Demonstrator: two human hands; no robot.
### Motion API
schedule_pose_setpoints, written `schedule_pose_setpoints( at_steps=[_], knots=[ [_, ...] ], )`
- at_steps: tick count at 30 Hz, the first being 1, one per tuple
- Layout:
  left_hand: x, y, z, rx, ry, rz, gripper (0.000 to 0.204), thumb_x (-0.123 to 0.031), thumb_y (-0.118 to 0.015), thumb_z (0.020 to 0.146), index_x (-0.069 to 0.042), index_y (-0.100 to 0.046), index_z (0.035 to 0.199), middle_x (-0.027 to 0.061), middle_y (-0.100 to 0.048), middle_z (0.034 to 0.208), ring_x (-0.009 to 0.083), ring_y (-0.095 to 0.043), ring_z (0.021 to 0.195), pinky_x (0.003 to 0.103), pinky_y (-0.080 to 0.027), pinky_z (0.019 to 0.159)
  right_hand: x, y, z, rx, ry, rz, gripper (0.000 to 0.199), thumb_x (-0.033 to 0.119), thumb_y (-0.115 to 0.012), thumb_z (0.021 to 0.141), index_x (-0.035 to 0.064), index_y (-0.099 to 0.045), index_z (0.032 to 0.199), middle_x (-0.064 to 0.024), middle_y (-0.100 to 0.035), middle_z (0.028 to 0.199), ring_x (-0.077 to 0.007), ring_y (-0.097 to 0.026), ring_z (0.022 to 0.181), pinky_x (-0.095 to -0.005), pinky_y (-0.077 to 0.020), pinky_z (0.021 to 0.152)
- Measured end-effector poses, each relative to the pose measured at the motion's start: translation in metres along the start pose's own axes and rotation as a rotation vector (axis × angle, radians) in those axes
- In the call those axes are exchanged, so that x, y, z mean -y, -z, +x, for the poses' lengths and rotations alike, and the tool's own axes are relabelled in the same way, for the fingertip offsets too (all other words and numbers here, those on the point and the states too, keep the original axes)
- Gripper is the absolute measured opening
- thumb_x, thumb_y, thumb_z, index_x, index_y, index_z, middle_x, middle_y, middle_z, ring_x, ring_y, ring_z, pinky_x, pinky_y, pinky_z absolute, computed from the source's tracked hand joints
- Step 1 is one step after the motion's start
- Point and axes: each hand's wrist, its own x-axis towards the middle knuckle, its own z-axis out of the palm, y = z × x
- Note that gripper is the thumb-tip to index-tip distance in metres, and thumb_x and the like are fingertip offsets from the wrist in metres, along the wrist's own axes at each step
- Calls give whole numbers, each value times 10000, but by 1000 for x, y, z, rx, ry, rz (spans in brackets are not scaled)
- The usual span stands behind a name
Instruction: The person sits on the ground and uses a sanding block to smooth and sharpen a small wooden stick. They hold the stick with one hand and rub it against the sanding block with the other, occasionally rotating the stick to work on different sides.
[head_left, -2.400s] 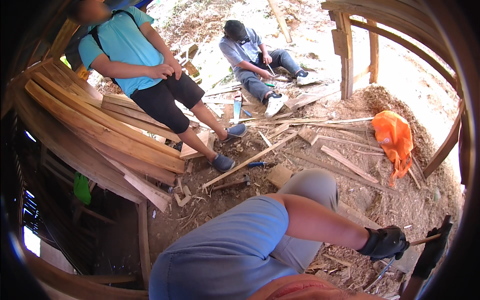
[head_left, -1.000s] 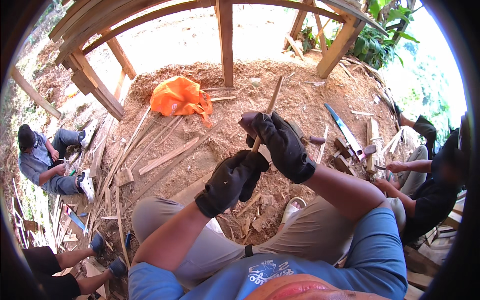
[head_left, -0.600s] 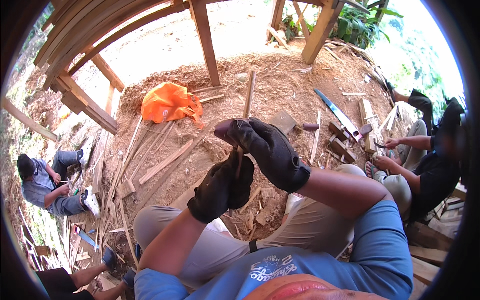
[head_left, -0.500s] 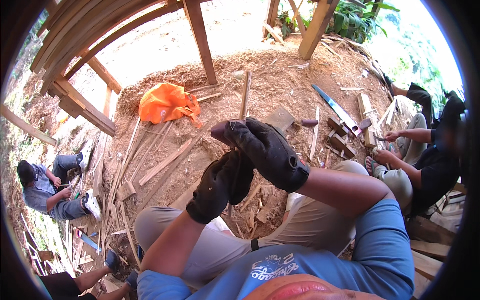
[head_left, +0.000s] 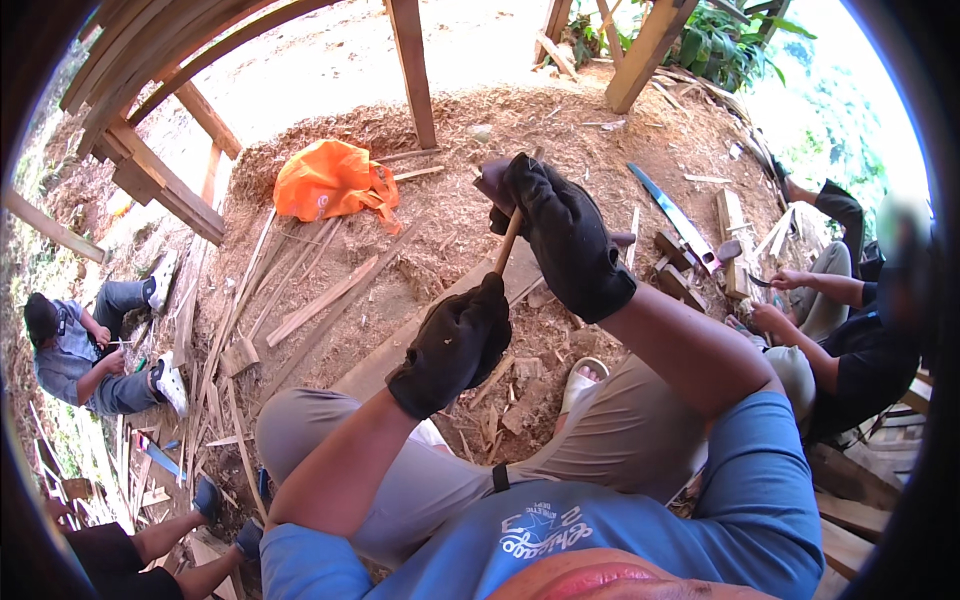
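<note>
Fingers of the black-gloved left hand (head_left: 455, 345) close round the lower part of a slim brown wooden stick (head_left: 508, 243), which slants up into the black-gloved right hand (head_left: 562, 235). That hand also grips a dark reddish-brown piece (head_left: 491, 184) (its shape half hidden) beside the stick. Beyond them, a crumpled orange bag (head_left: 328, 183) lies on pale wood shavings (head_left: 455, 135).

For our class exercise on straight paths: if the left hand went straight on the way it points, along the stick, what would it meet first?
The left hand would probably meet the right hand first, as that holds the same thin stick farther up, though depth is unclear in one view.
</note>
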Motion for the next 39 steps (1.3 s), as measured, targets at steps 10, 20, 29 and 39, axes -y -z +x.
schedule_pose_setpoints(
  at_steps=[10,20,29,39],
  knots=[
    [28,22,5,105,28,-329,398,-386,-447,1155,-187,-521,819,-67,-400,668,94,-400,513,274,-328,466,1,7,-2,99,20,-181,601,498,-459,1125,-37,-656,1318,-135,-726,1236,-197,-669,1127,-351,-507,1014],
    [-2,10,-5,-11,34,-116,434,-419,-461,1146,-215,-455,762,-94,-328,603,64,-345,462,258,-290,438,0,7,16,28,26,-347,585,499,-432,1130,2,-689,1303,-135,-734,1253,-209,-671,1088,-371,-528,970],
    [-2,6,-8,-237,26,176,582,-517,-504,1117,-103,-583,714,-36,-478,579,82,-453,506,303,-344,492,-7,3,34,-58,66,-286,546,437,-379,1137,23,-691,1306,-139,-765,1237,-228,-733,1112,-378,-563,963],
    [28,20,14,-346,-282,503,550,-492,-493,1124,-143,-548,703,-68,-458,574,66,-403,471,294,-312,461,-28,-14,-1,44,45,-199,552,428,-442,1128,-40,-662,1321,-167,-746,1274,-234,-713,1192,-374,-525,1073]
  ],
)
